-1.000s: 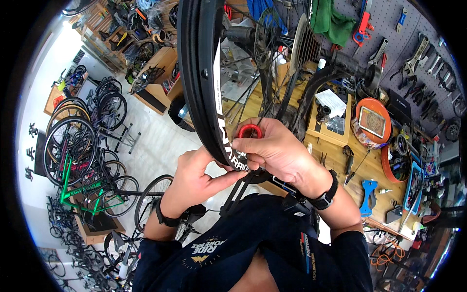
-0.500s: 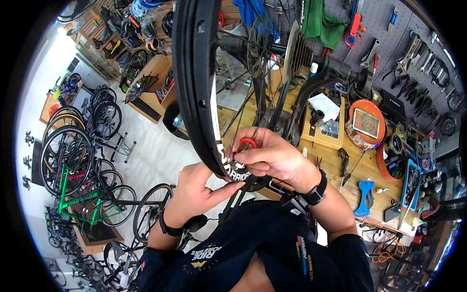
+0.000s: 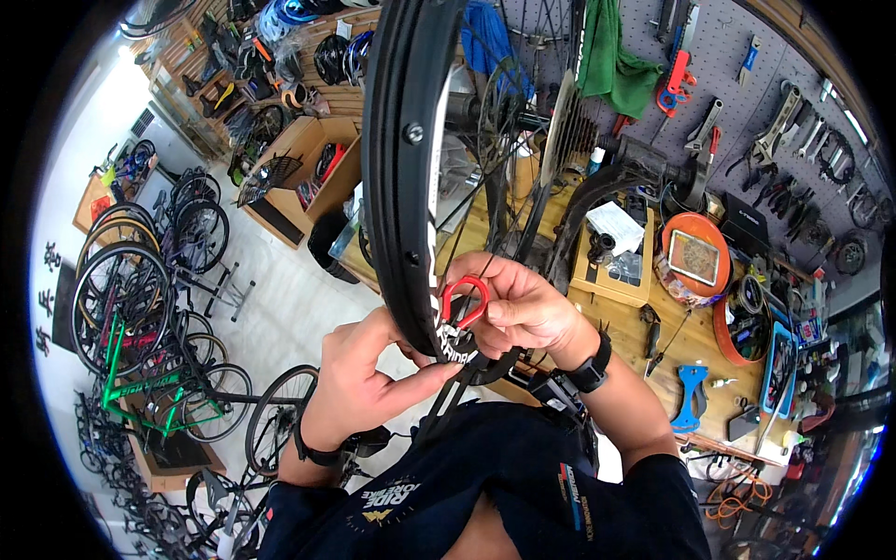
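A black bicycle wheel rim point(image 3: 392, 177) without a tire stands upright in front of me, with thin spokes running to its hub and a cassette point(image 3: 560, 126). My left hand point(image 3: 364, 378) grips the rim's lower end, thumb stretched along its near edge and fingers partly hidden behind. Between the thumb and fingers of my right hand point(image 3: 532, 313) is a red spoke wrench point(image 3: 479, 297), at the spokes just beside the rim's right side. Whether its slot sits on a spoke nipple I cannot tell.
Right of the wheel is a wooden workbench point(image 3: 672, 373) with a cardboard box point(image 3: 611, 271), an orange bowl point(image 3: 686, 233) and a blue tool point(image 3: 691, 397). Tools hang on a grey pegboard point(image 3: 719, 70). Bicycles, including a green frame point(image 3: 114, 369), stand at the left.
The wheel appears farther right in view, and its printed lettering has shifted along the rim. My right hand's fingers have loosened around the spoke wrench, which now shows more fully.
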`<state>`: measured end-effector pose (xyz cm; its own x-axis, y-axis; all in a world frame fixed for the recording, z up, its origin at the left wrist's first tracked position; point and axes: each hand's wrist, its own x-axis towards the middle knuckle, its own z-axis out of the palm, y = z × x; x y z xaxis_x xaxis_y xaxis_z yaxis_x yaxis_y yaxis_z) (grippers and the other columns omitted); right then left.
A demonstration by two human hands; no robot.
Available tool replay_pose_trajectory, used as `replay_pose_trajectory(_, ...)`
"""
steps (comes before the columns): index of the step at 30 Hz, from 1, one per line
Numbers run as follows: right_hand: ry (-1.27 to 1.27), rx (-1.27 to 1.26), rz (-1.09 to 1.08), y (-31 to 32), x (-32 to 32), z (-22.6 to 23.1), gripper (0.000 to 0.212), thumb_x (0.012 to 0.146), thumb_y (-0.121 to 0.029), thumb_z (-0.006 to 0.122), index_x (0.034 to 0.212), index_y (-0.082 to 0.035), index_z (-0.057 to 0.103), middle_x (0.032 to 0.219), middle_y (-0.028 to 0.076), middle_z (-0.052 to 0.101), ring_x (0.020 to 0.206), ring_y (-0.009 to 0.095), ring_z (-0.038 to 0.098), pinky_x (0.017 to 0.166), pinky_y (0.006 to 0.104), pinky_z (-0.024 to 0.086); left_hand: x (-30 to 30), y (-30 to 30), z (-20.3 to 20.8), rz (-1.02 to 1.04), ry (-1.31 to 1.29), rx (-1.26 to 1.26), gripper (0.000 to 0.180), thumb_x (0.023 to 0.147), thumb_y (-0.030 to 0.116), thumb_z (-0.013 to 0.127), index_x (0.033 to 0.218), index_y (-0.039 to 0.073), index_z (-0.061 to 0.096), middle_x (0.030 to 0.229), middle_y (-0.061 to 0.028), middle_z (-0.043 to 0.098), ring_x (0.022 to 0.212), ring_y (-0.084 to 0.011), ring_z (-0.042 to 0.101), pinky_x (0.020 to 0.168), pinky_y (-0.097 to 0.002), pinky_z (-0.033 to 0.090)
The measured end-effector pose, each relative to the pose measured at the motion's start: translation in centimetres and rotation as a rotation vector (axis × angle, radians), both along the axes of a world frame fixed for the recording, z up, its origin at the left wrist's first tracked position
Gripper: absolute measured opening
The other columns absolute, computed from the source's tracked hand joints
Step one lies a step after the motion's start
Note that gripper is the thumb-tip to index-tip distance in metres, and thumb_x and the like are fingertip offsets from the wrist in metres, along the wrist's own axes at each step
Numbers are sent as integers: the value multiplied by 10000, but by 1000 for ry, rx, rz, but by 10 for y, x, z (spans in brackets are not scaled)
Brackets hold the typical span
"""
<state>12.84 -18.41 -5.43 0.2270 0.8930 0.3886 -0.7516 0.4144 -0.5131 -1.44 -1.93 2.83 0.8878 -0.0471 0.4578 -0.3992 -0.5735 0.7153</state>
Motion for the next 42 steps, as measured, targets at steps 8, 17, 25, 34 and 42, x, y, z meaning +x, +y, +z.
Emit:
replay_pose_trajectory(8,-60,24,46,2,8,-7,561,917,-106,655,1395,30,395,1312,210,540,701,178,663,589,256,558,-2,3,3,24,29,82,294,715,141,864,853,44,624,739,-71,688,645,-190,691,591,-279,524)
replay_pose_trajectory(17,-296,-129,-124,-1,11,-12,476,841,-302,773,1121,22,565,1179,169,624,530,99,594,450,194,464,-4,5,-11,-26,110,30,323,750,190,845,902,7,626,734,-91,681,647,-213,699,596,-289,538)
replay_pose_trajectory(25,-310,-121,-189,6,8,-14,496,830,-363,769,1081,18,576,1135,170,640,517,107,587,432,193,461,-2,6,-6,-35,81,41,323,740,165,849,946,16,650,752,-80,695,660,-195,708,607,-286,554)
replay_pose_trajectory(34,-310,-168,-297,13,-1,-3,395,873,-288,739,994,49,572,1037,170,636,482,111,568,409,203,430,-4,5,8,-22,64,45,322,729,166,858,928,29,645,725,-60,683,641,-179,698,580,-278,540)
replay_pose_trajectory(42,-242,-264,-469,9,-16,-5,306,899,-277,726,947,0,605,828,67,652,512,87,550,485,202,436,2,8,4,-53,125,122,335,727,174,851,984,60,670,757,-64,686,668,-222,693,599,-300,533)
